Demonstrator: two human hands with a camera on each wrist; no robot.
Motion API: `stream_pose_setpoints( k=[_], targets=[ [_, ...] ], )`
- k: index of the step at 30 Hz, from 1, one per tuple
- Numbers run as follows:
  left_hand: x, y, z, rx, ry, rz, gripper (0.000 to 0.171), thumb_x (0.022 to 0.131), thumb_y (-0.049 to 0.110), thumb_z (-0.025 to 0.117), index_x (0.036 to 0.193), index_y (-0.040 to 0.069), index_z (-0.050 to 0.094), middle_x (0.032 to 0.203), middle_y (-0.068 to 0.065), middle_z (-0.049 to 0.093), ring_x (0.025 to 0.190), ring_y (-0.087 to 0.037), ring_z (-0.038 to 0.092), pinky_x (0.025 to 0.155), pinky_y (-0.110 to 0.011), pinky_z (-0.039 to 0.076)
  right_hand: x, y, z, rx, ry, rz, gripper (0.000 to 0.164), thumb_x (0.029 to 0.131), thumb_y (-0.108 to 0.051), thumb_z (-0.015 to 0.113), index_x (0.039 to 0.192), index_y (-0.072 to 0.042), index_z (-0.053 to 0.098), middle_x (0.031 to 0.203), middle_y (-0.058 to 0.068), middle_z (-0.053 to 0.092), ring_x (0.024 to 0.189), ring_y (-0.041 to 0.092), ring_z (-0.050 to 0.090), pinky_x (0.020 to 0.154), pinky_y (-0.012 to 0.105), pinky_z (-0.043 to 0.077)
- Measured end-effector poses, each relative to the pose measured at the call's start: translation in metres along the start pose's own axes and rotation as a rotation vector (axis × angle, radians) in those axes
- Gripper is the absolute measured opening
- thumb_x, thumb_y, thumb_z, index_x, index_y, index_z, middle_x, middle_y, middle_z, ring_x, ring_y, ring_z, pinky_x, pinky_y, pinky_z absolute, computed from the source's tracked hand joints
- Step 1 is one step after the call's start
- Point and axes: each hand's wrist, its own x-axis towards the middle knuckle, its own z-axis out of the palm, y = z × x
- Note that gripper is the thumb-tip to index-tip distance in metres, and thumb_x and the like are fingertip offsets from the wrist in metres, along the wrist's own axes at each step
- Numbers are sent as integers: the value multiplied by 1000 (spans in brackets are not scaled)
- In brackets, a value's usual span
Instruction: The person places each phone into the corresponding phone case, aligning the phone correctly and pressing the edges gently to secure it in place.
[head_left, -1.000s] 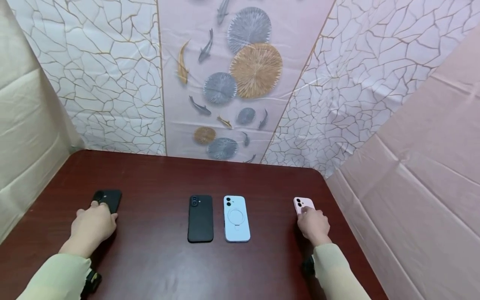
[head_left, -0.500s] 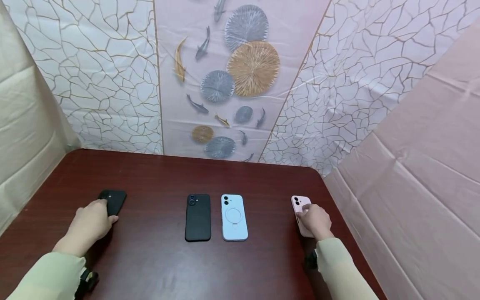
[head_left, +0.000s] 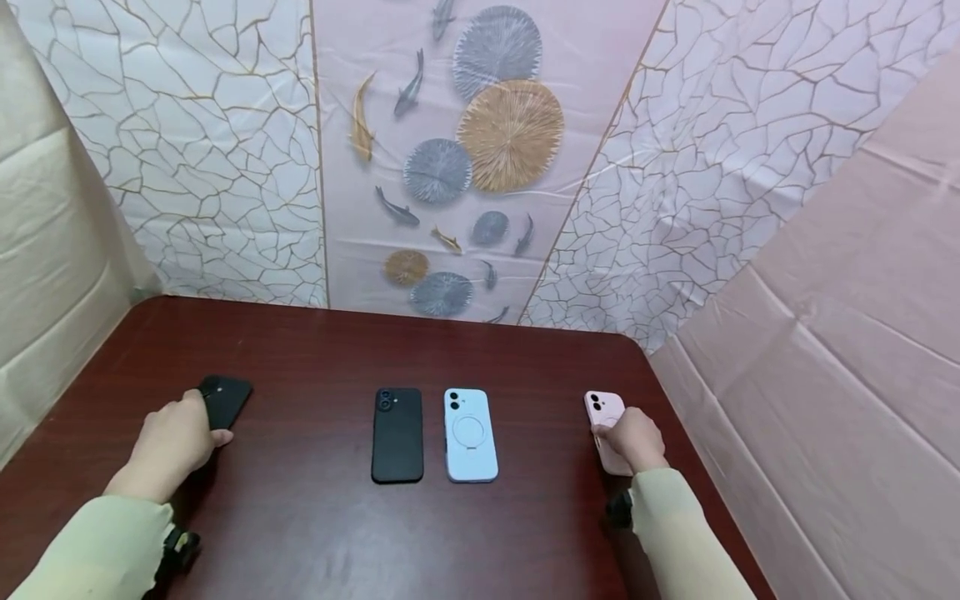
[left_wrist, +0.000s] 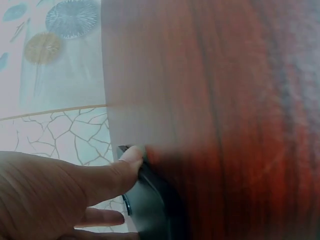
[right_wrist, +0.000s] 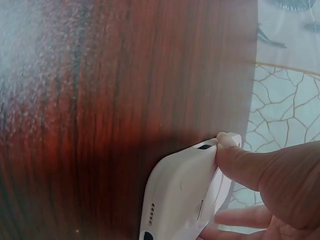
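Observation:
At the table's left side, my left hand (head_left: 169, 437) grips a dark phone (head_left: 227, 403) across its width. In the left wrist view the thumb presses one edge of the phone (left_wrist: 150, 212), and the other fingers reach toward its far side. My right hand (head_left: 636, 438) holds a pale pink phone (head_left: 604, 403) near the right edge, thumb on its left side. The right wrist view shows the lower end of the pink phone (right_wrist: 175, 192) close over the wood. Both phones lie with their camera backs up.
Between the hands lie a black phone (head_left: 397, 437) and a light blue phone (head_left: 471, 437) with a ring on its back, side by side. The dark red table (head_left: 322, 533) meets a patterned cloth (head_left: 442, 175) behind and plain cloth (head_left: 840, 350) at the right.
My left hand has slid from the top of the dark phone to its sides, and that phone has shifted slightly right. My right hand has drawn rightward, showing more of the pink phone.

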Motion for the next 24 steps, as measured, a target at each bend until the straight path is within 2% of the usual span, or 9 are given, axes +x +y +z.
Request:
stream_pose_setpoints(
  k=[4, 7, 10, 13, 16, 19, 21, 24],
  targets=[
    [-3, 0, 2, -23, 62, 1, 82, 82, 27, 78, 120, -29, 31, 100, -47, 46, 90, -60, 47, 74, -65, 42, -2, 0, 0, 7, 13, -11, 45, 85, -38, 72, 90, 5, 60, 78, 20, 58, 69, 34, 55, 52, 42, 45],
    [-6, -1, 4, -50, 103, -12, 84, 81, 26, 79, 124, -27, 30, 103, -49, 39, 92, -63, 38, 70, -65, 41, -1, 0, 3, -6, 42, -31, 54, 85, -38, 72, 101, 12, 56, 91, 30, 54, 83, 46, 55, 63, 51, 48],
    [-7, -1, 7, -76, 145, -15, 86, 80, 24, 80, 127, -26, 28, 106, -49, 35, 91, -64, 35, 69, -65, 39, -1, -1, 7, -5, 69, -40, 66, 86, -38, 71, 112, 18, 48, 102, 39, 44, 95, 56, 49, 74, 59, 46],
    [-7, -1, 7, -94, 180, -17, 90, 77, 25, 82, 127, -26, 27, 106, -50, 34, 90, -67, 37, 73, -67, 38, -2, -2, 10, 18, 96, -38, 73, 86, -38, 71, 117, 21, 42, 105, 41, 37, 98, 59, 46, 77, 62, 45],
    [-7, -2, 8, -76, 201, -3, 94, 74, 28, 84, 124, -28, 27, 102, -50, 38, 92, -64, 41, 80, -67, 35, -3, -2, 11, 30, 134, -35, 76, 84, -38, 73, 117, 22, 40, 106, 41, 35, 100, 58, 45, 78, 62, 45],
    [-7, -2, 9, -60, 206, 7, 98, 71, 32, 86, 123, -28, 29, 101, -49, 41, 92, -62, 41, 81, -66, 35, -5, -1, 12, 25, 162, -37, 78, 82, -39, 75, 116, 22, 41, 107, 42, 35, 104, 57, 41, 79, 61, 44],
    [-7, -1, 9, -68, 206, 3, 99, 69, 33, 87, 123, -28, 30, 102, -48, 41, 91, -61, 42, 80, -66, 36, -6, -1, 12, 17, 172, -44, 77, 83, -39, 74, 116, 22, 42, 108, 43, 37, 106, 57, 40, 81, 61, 43],
    [-8, 1, 9, -101, 204, -19, 101, 68, 33, 88, 124, -27, 29, 103, -46, 37, 84, -58, 46, 72, -64, 42, -7, -2, 8, 5, 186, -78, 66, 89, -35, 67, 114, 22, 44, 108, 43, 42, 104, 57, 41, 84, 60, 41]
  ],
)
